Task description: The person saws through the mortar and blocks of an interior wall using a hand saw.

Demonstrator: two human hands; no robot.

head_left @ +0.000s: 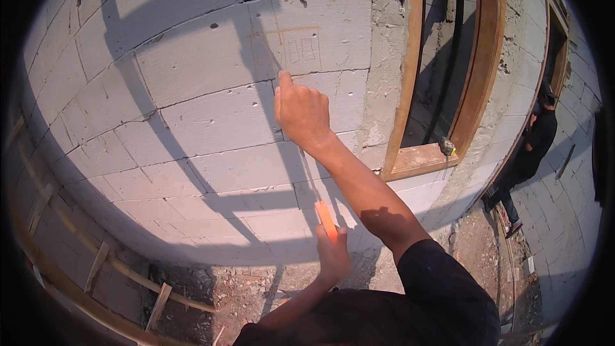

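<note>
Orange handle, thin metal shaft: two-handed hold by a block wall

Head cam: long tool (311, 180) runs from approx. 6 o'clock up twd 11, in front of the block wall (211, 115). L hand (334, 258) is wrapped round its orange handle (326, 221) at 6; R hand (303, 113), above centre at 12, is closed in a fist round the shaft (306, 164). Far end (271, 53) sticks out past the fist; can't tell if it touches the wall.

Handling (best guess): light, stiff lengthwise, maybe springy sideways b/c it's so thin. Handle = surest hold, prob. plastic, OK unless dusty or sweaty. Shaft likely slick; can't make out its edges, so bare fingers there risk a nick if one's sharp. Blocks look chalky, prob. chip easily.

Around: drawn lines (301, 47) on the wall at 12, just beyond the fist; wooden window frame (490, 45) approx. 2; tape measure (446, 147) on its sill (419, 159) at 3; co-worker (537, 144) farther out, also 3; wooden rails (128, 270) at 8; rubble (243, 282) approx. 6-7.
</note>
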